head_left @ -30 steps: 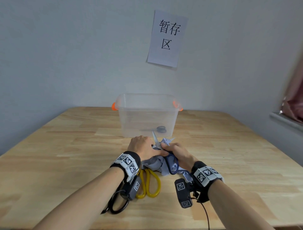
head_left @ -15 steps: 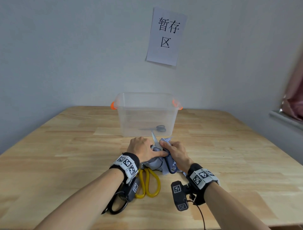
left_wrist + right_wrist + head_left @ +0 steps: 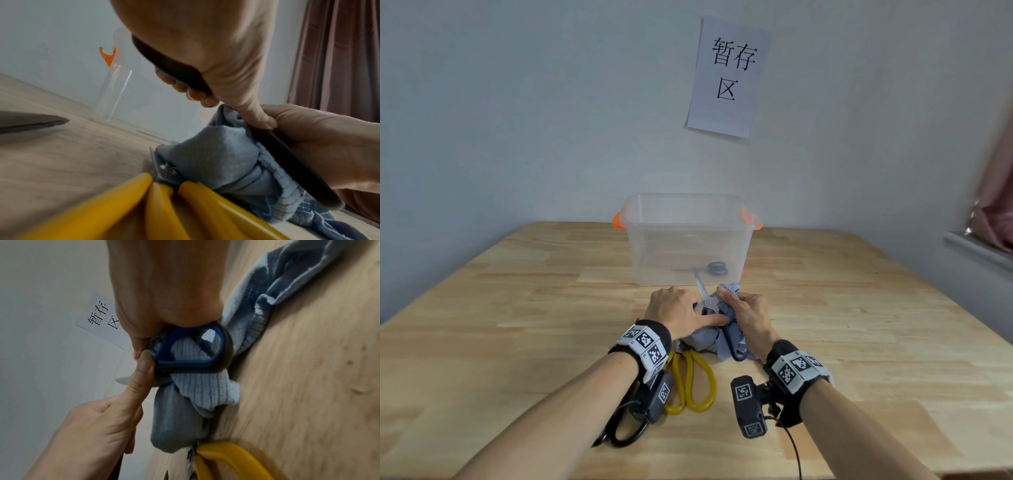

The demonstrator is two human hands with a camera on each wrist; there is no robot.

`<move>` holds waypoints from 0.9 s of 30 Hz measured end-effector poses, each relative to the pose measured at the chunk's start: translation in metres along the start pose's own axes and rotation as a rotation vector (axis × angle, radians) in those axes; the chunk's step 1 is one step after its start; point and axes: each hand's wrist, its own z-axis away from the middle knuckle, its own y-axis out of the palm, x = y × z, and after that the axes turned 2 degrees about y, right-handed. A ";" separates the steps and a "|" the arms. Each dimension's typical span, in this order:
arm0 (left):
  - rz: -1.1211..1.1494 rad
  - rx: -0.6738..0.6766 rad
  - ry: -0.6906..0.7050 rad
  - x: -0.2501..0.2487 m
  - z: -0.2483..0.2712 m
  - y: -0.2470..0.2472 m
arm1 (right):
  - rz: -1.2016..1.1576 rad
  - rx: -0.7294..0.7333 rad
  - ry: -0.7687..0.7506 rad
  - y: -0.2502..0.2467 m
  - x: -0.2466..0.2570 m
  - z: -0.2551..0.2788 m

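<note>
Half the yellow scissors (image 3: 689, 373) under cloth (image 3: 702, 339)

Yellow-handled scissors (image 3: 690, 380): blades hidden under the blue cloth (image 3: 702, 342). Black-handled scissors (image 3: 626, 443): partly covered by the left wrist camera (image 3: 654, 399). Scissors (image 3: 710, 268) inside the clear bin (image 3: 681, 236): blurred through its wall.

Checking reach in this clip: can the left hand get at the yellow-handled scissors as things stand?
Probably not yet: the left hand grips the blue-handled scissors. The yellow-handled scissors lie by its wrist, loops bare, cloth over their blades.
</note>
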 end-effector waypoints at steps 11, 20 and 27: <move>0.121 0.125 -0.078 0.003 -0.008 -0.010 | -0.136 0.361 0.317 -0.007 0.019 0.007; 0.215 0.126 -0.064 -0.002 -0.006 -0.010 | 0.116 0.304 0.148 -0.015 0.016 0.003; 0.259 0.094 -0.056 0.000 -0.001 -0.006 | 0.214 0.242 0.068 -0.012 0.009 -0.003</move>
